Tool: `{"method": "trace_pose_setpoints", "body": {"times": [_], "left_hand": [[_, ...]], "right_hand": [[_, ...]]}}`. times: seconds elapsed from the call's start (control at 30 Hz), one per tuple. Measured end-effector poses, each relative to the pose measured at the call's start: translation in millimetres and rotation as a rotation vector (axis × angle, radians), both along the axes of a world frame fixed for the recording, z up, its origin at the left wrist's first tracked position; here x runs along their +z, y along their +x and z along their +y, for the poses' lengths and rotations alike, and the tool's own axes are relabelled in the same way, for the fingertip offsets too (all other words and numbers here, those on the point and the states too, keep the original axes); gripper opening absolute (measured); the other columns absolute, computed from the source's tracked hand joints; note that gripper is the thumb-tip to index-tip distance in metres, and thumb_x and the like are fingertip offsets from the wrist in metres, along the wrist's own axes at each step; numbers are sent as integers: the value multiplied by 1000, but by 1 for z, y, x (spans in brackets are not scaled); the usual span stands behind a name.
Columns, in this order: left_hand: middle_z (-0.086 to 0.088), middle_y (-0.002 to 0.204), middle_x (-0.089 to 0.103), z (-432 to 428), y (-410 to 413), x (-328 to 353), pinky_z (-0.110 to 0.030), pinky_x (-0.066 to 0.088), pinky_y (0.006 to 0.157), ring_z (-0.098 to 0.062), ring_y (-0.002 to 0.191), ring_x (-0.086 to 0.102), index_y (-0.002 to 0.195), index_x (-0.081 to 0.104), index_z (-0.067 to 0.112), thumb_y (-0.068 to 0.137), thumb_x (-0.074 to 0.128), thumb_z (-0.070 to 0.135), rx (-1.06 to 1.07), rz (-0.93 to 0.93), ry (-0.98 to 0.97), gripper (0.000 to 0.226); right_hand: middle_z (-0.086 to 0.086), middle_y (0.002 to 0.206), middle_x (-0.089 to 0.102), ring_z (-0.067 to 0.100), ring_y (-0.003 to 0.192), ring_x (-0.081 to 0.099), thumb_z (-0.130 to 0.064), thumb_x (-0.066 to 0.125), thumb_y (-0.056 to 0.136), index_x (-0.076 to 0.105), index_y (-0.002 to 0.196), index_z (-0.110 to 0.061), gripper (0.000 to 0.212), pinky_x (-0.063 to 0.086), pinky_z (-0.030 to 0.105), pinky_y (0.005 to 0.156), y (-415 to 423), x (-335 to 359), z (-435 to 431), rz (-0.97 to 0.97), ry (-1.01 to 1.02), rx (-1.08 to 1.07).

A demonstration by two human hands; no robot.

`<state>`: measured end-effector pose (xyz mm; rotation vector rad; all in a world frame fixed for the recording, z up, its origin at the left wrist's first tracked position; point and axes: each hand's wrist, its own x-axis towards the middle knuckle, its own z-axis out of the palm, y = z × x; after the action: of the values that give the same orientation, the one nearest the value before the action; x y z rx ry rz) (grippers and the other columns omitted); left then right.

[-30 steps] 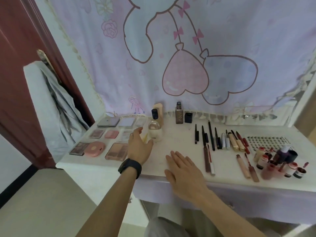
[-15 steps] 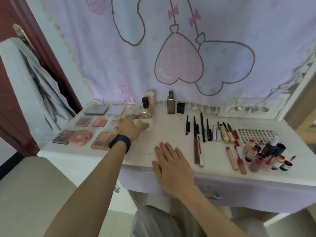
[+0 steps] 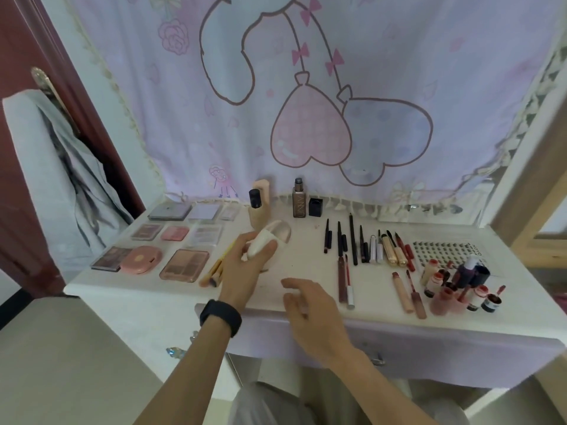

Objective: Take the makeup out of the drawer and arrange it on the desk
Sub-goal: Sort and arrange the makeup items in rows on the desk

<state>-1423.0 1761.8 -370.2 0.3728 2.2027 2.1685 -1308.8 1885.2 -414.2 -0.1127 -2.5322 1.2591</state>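
Note:
My left hand (image 3: 245, 268), with a black wristband, grips a clear bottle with a white cap (image 3: 270, 239) and holds it tilted just above the white desk (image 3: 306, 262). My right hand (image 3: 310, 311) hovers over the desk's front edge, fingers relaxed and holding nothing. Makeup is laid out in groups: palettes and compacts (image 3: 171, 240) at the left, foundation bottles (image 3: 299, 199) at the back, pencils and liners (image 3: 352, 240) in the middle, lip tubes (image 3: 408, 292) and small bottles (image 3: 460, 286) at the right. The drawer front (image 3: 429, 351) below the desk edge looks shut.
Makeup brushes (image 3: 214, 271) lie just left of my left hand. A sticker sheet (image 3: 445, 250) lies at the back right. A pink curtain (image 3: 306, 102) hangs behind the desk. A grey garment (image 3: 61, 179) hangs on the red door at left.
My left hand has closed on the clear bottle, lifted it off the desk and tilted it. My right hand has risen from lying flat on the desk.

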Motion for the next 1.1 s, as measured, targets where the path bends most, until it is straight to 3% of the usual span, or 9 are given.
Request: {"method": "trace_pose_setpoints", "body": {"times": [0.07, 0.17, 0.3, 0.4, 0.53, 0.8, 0.93, 1.1], "left_hand": [[7, 103, 71, 3, 14, -5, -29, 58, 69, -18, 95, 69, 106, 71, 31, 70, 79, 49, -80, -56, 38, 41], [6, 102, 73, 14, 30, -10, -23, 54, 68, -16, 94, 68, 105, 74, 30, 68, 82, 48, -186, -94, -14, 43], [6, 95, 74, 36, 39, -10, -19, 53, 67, -6, 85, 68, 102, 76, 25, 76, 84, 31, -229, -107, -51, 28], [9, 91, 74, 51, 40, -7, -19, 53, 65, -3, 80, 67, 102, 75, 25, 77, 80, 39, -298, -95, -65, 29], [3, 88, 70, 76, 39, -8, -23, 50, 59, -7, 75, 63, 101, 73, 18, 81, 69, 47, -333, -82, -86, 35], [8, 64, 63, 95, 34, -26, -19, 45, 56, -4, 58, 56, 73, 66, 17, 91, 50, 59, -209, -24, -201, 48], [3, 63, 65, 101, 28, -25, -26, 49, 57, -7, 57, 59, 77, 70, 9, 89, 47, 64, -231, -63, -275, 61], [-1, 67, 71, 102, 24, -24, -26, 52, 50, -12, 57, 66, 80, 74, 12, 94, 55, 55, -235, -160, -225, 49]], "right_hand": [[-24, 108, 69, 1, 100, 65, -31, 56, 102, 59, 113, -51, 22, 53, 16, 83, 21, 4, 6, 83, -171, -63], [-13, 83, 71, 9, 73, 67, -46, 56, 98, 61, 97, -48, 5, 52, 16, 64, 50, 9, 25, 203, -258, -176], [5, 62, 56, 14, 53, 50, -60, 48, 90, 62, 78, -23, 41, 42, 21, 53, 66, 10, 60, 196, -343, -330], [1, 60, 53, 4, 52, 46, -65, 43, 89, 60, 79, -13, 56, 40, 18, 54, 59, 14, 82, 145, -317, -370], [-23, 69, 61, -3, 59, 55, -70, 33, 96, 59, 87, -29, 50, 43, 14, 58, 36, 21, 93, 63, -227, -324], [-19, 60, 61, 1, 47, 51, -72, 29, 94, 55, 82, -25, 55, 40, 16, 47, 21, 4, 90, 12, -164, -227], [-26, 65, 61, -1, 50, 53, -71, 29, 95, 50, 84, -28, 49, 41, 15, 49, 25, 0, 91, 63, -131, -210], [-31, 71, 62, -3, 57, 58, -68, 33, 99, 49, 92, -38, 36, 39, 9, 49, 26, -1, 92, 183, -106, -174]]}}
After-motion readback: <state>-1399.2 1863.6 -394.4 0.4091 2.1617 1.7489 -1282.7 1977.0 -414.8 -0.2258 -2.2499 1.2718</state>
